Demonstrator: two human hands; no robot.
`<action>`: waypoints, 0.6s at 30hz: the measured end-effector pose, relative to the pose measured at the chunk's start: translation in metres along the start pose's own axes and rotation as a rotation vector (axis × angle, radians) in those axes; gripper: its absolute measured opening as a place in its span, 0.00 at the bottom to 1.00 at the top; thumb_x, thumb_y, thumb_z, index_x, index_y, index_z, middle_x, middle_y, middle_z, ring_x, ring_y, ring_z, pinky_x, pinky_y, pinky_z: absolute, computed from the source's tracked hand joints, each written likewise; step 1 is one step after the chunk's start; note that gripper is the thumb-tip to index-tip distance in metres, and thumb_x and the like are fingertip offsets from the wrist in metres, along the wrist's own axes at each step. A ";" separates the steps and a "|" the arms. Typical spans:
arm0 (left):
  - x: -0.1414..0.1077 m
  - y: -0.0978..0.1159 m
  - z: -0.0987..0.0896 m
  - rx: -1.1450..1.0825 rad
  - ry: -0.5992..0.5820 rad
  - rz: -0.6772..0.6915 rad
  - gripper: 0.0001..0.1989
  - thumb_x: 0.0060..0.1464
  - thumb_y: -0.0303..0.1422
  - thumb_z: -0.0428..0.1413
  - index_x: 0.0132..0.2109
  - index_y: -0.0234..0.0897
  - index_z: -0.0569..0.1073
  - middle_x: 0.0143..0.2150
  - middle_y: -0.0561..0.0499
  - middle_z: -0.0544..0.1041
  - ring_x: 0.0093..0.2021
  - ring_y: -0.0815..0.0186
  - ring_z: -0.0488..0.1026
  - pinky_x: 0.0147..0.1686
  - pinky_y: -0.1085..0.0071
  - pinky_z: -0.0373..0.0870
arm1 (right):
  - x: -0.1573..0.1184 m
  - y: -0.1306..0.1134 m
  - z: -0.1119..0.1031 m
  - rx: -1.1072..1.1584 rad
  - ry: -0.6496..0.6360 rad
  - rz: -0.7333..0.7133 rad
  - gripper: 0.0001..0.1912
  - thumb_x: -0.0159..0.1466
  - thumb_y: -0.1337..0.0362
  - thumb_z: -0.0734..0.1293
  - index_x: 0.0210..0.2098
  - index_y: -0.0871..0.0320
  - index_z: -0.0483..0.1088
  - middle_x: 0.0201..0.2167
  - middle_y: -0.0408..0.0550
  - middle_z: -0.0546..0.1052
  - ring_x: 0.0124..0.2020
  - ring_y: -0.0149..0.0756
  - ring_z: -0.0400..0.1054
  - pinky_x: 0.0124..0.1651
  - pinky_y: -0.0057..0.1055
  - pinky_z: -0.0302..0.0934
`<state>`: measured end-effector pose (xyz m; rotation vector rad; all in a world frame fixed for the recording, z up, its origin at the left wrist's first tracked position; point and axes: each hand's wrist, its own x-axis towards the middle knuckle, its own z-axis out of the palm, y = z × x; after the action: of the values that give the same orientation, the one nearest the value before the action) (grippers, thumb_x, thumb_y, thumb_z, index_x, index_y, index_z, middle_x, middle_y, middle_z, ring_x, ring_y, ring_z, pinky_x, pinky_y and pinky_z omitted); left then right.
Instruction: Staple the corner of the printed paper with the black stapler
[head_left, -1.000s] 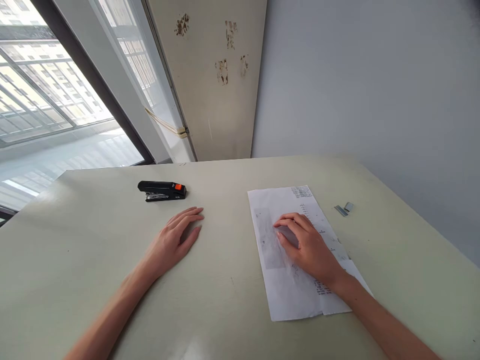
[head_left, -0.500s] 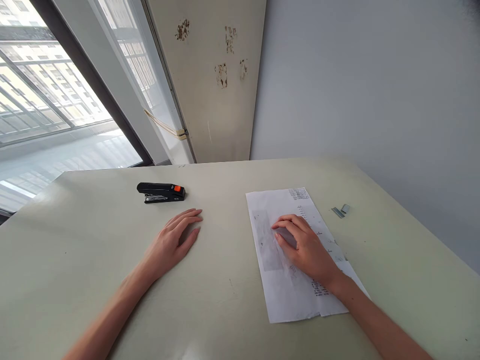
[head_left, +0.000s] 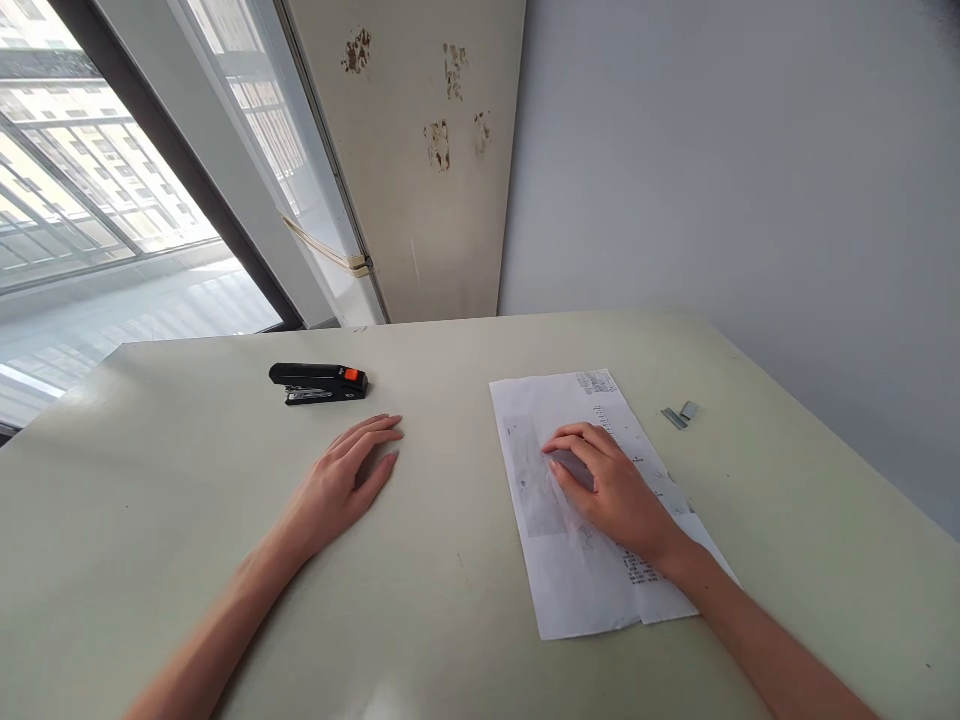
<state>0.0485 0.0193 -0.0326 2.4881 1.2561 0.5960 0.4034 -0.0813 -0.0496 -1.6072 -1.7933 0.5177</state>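
Observation:
My left hand (head_left: 346, 484) rests on the pale table (head_left: 450, 660), thumb apart from the fingers, holding nothing. Just beyond it lies a black stapler (head_left: 319, 383) with an orange patch at its right end; the two do not touch. My right hand (head_left: 609, 490) lies on top of white printed paper (head_left: 585, 600), its fingers bent and parted from the thumb, with nothing in its grasp. The hand and forearm cover part of the sheet's print. Strips of grey staples (head_left: 674, 418) sit on the table to the right of the paper.
Behind the table stand a beige panel (head_left: 427, 230) with brown stains and a plain grey-blue wall (head_left: 712, 180). At the left, a dark-framed window (head_left: 82, 180) shows railings outside. A pale cord (head_left: 322, 246) is tied at the panel's left edge.

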 end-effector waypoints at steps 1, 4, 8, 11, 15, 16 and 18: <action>0.000 0.000 0.000 -0.001 0.000 0.001 0.16 0.72 0.45 0.50 0.58 0.46 0.74 0.69 0.50 0.73 0.70 0.54 0.68 0.69 0.53 0.67 | 0.000 0.000 0.000 -0.001 0.000 0.000 0.10 0.73 0.61 0.61 0.48 0.48 0.73 0.53 0.50 0.75 0.59 0.48 0.69 0.59 0.50 0.69; 0.000 -0.001 0.000 0.004 0.003 0.007 0.15 0.72 0.44 0.50 0.58 0.47 0.73 0.69 0.51 0.72 0.70 0.55 0.67 0.69 0.54 0.67 | 0.001 0.001 -0.001 0.001 0.003 -0.001 0.10 0.73 0.61 0.61 0.47 0.48 0.74 0.52 0.50 0.75 0.59 0.47 0.69 0.61 0.51 0.69; 0.001 -0.003 0.000 0.018 0.012 0.028 0.15 0.72 0.44 0.50 0.58 0.47 0.73 0.68 0.51 0.73 0.69 0.56 0.68 0.68 0.55 0.67 | 0.003 0.001 -0.003 0.020 0.016 -0.001 0.10 0.73 0.61 0.60 0.47 0.48 0.73 0.52 0.50 0.76 0.58 0.48 0.70 0.60 0.51 0.69; 0.002 -0.003 0.000 0.021 0.021 0.040 0.15 0.72 0.44 0.50 0.58 0.46 0.73 0.68 0.50 0.73 0.69 0.55 0.69 0.68 0.55 0.67 | 0.003 0.002 -0.003 0.018 0.014 0.005 0.10 0.73 0.62 0.61 0.48 0.48 0.73 0.52 0.50 0.75 0.58 0.47 0.70 0.60 0.51 0.69; 0.001 -0.002 -0.001 0.024 0.016 0.030 0.15 0.72 0.44 0.49 0.58 0.47 0.73 0.68 0.50 0.73 0.69 0.55 0.69 0.68 0.54 0.67 | 0.002 0.001 -0.003 -0.013 0.013 -0.005 0.09 0.73 0.63 0.61 0.48 0.49 0.73 0.52 0.49 0.76 0.59 0.47 0.69 0.59 0.49 0.70; 0.001 -0.002 -0.001 0.023 0.016 0.028 0.15 0.72 0.44 0.49 0.58 0.47 0.73 0.68 0.50 0.73 0.69 0.55 0.69 0.68 0.54 0.67 | 0.001 0.001 -0.003 -0.022 0.013 -0.008 0.09 0.73 0.63 0.61 0.48 0.49 0.73 0.52 0.49 0.76 0.58 0.46 0.69 0.59 0.49 0.70; 0.001 -0.001 -0.001 0.021 0.017 0.026 0.16 0.72 0.45 0.49 0.58 0.46 0.74 0.68 0.50 0.73 0.69 0.55 0.69 0.68 0.55 0.68 | 0.000 0.000 -0.004 -0.038 0.014 -0.014 0.09 0.73 0.63 0.61 0.48 0.48 0.73 0.52 0.49 0.76 0.58 0.47 0.70 0.58 0.49 0.70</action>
<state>0.0480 0.0211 -0.0325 2.5249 1.2448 0.6147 0.4061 -0.0814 -0.0470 -1.6191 -1.8126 0.4682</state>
